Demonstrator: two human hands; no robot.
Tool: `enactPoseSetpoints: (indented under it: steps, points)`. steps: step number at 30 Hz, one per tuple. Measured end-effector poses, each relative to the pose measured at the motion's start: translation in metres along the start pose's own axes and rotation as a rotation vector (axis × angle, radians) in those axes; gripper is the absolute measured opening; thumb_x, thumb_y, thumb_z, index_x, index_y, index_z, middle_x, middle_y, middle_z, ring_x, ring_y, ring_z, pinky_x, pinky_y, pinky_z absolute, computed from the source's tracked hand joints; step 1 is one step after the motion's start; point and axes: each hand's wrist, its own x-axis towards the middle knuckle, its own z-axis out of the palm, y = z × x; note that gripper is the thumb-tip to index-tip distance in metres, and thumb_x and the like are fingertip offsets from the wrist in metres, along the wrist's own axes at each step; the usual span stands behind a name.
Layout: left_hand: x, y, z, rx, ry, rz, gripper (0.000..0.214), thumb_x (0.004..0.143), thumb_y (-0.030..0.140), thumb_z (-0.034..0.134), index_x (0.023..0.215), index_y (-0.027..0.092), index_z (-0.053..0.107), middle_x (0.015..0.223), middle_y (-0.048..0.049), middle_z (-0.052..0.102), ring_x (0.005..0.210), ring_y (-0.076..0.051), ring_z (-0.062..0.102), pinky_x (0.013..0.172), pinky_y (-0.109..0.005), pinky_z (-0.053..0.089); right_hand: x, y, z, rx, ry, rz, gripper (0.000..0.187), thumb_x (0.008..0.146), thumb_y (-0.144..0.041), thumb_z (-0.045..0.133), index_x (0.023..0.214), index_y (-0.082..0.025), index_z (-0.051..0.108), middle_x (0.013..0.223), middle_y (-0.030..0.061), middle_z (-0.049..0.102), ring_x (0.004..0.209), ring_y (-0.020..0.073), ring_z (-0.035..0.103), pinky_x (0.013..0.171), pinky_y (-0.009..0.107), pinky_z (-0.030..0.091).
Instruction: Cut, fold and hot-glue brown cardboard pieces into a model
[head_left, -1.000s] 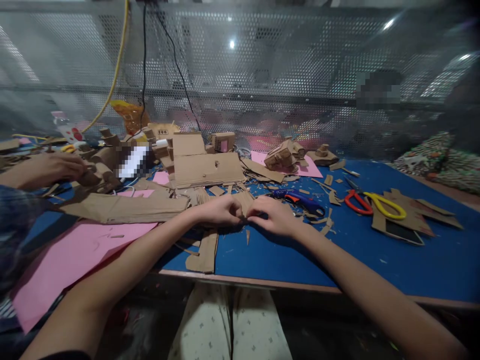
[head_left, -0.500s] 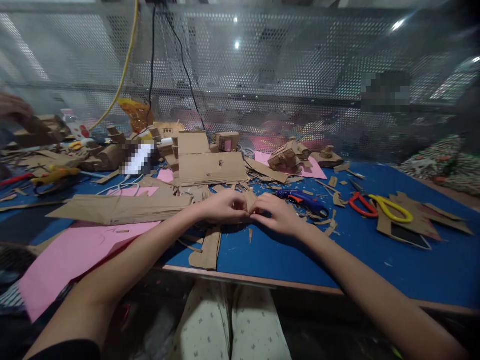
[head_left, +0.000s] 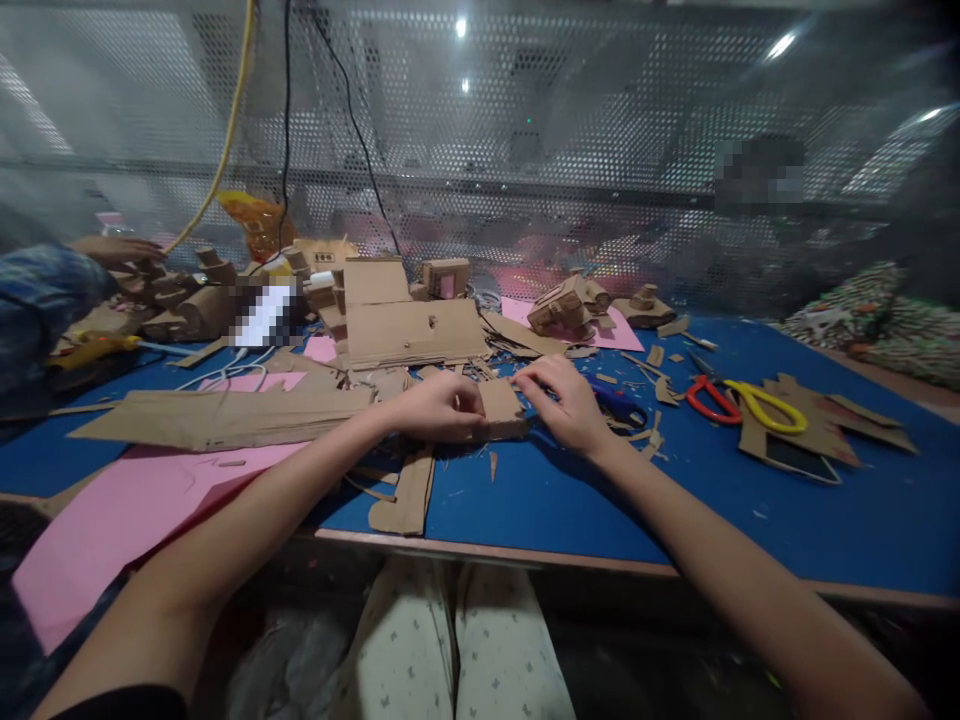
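My left hand (head_left: 444,405) is closed on the left side of a small brown cardboard piece (head_left: 501,402), which has a ragged right edge. At that piece's upper right corner, my right hand (head_left: 561,405) has its thumb and fingertips drawn together. Whatever lies between those fingertips is too small to make out. Partly covered by my right hand, a blue glue gun (head_left: 621,405) lies on the table behind it. Below my left hand is a cut cardboard strip (head_left: 411,495) with a rounded end. A tiny pointed cardboard scrap (head_left: 493,466) sits nearby.
Red-and-yellow-handled scissors (head_left: 712,400) rest beside cut cardboard (head_left: 862,425) on the blue table (head_left: 675,510). Folded cardboard (head_left: 416,333) and a small cardboard model (head_left: 561,305) stand behind. Pink paper (head_left: 165,500) overhangs the front left edge. Another person's arm (head_left: 45,290) reaches in at left.
My right hand has parted from my left and moved right, exposing more of the cardboard piece between them. At far left, the other person's sleeve and hand have come further into view.
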Motion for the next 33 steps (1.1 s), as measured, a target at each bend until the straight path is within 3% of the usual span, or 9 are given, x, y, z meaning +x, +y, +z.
enactPoseSetpoints:
  steps: [5, 9, 15, 24, 33]
  points:
    - [0.001, 0.003, 0.005, -0.016, -0.010, 0.017, 0.019, 0.077, 0.029, 0.062, 0.075, 0.012, 0.070, 0.067, -0.0036, 0.068, 0.060, -0.010, 0.057, 0.057, -0.021, 0.039, 0.000, 0.009, 0.001, -0.050, -0.299, -0.139, 0.024, 0.094, -0.035, 0.055, 0.085, -0.018, 0.067, 0.086, 0.0069, 0.065, 0.087, 0.0203, 0.053, 0.082, 0.036, 0.037]
    - [0.001, 0.006, 0.007, -0.037, -0.015, 0.020, 0.023, 0.076, 0.032, 0.063, 0.072, 0.011, 0.069, 0.064, -0.0028, 0.067, 0.058, -0.010, 0.054, 0.055, -0.019, 0.037, 0.002, 0.018, -0.007, -0.009, -0.472, -0.140, 0.020, 0.087, -0.038, 0.065, 0.082, -0.019, 0.071, 0.089, 0.0064, 0.066, 0.089, 0.0203, 0.054, 0.082, 0.035, 0.037]
    - [0.000, 0.011, 0.008, -0.012, 0.009, -0.029, 0.027, 0.076, 0.037, 0.063, 0.070, 0.011, 0.068, 0.061, -0.0030, 0.065, 0.056, -0.010, 0.053, 0.054, -0.021, 0.037, 0.003, 0.019, -0.009, 0.074, -0.487, -0.133, 0.015, 0.087, -0.031, 0.066, 0.080, -0.018, 0.070, 0.082, 0.0056, 0.065, 0.082, 0.0182, 0.055, 0.078, 0.032, 0.040]
    - [0.001, 0.010, 0.012, 0.072, -0.003, -0.078, 0.022, 0.072, 0.034, 0.063, 0.064, 0.015, 0.057, 0.056, 0.0025, 0.053, 0.054, -0.010, 0.045, 0.051, -0.023, 0.028, 0.003, 0.018, -0.004, -0.042, -0.459, -0.165, 0.016, 0.090, -0.026, 0.061, 0.084, -0.015, 0.071, 0.082, 0.0079, 0.066, 0.081, 0.0189, 0.055, 0.076, 0.032, 0.040]
    - [0.001, 0.012, 0.010, -0.008, -0.054, -0.198, 0.021, 0.071, 0.034, 0.067, 0.065, 0.015, 0.062, 0.056, 0.0023, 0.054, 0.055, -0.011, 0.045, 0.053, -0.024, 0.029, 0.001, 0.008, -0.010, -0.088, -0.574, -0.141, 0.017, 0.089, -0.017, 0.055, 0.095, -0.016, 0.070, 0.097, 0.0093, 0.070, 0.093, 0.0210, 0.061, 0.085, 0.034, 0.043]
